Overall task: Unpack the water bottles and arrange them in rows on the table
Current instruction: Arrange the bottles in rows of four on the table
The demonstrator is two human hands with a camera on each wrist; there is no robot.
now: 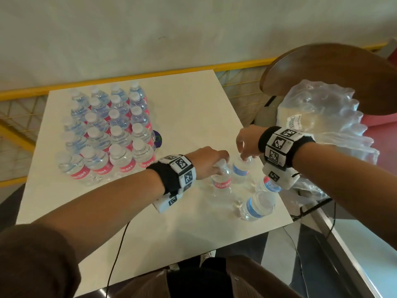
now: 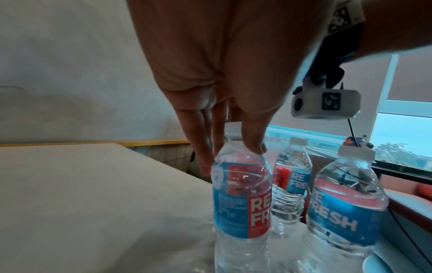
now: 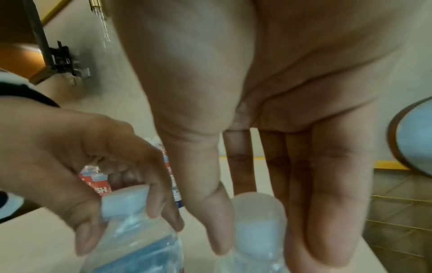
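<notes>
Two upright water bottles with red and blue labels stand near the table's right edge. My left hand [image 1: 221, 165] grips the nearer-left bottle [image 1: 222, 181] by its neck; thumb and fingers wrap it just under the cap [image 2: 230, 157]. My right hand [image 1: 247, 157] comes down over the bottle beside it [image 1: 241, 169], thumb and fingers pinching its cap and neck [image 3: 268, 240]. Two more loose bottles [image 1: 269, 185] [image 1: 257, 206] stand closer to the front right corner. A block of bottles in rows [image 1: 109, 134] fills the table's far left.
The white table [image 1: 182, 110] has a yellow rail behind it. Crumpled clear plastic wrap [image 1: 322, 117] lies on a seat off the right edge, under a round wooden top [image 1: 333, 76]. A dark round sticker [image 1: 158, 139] sits beside the bottle block.
</notes>
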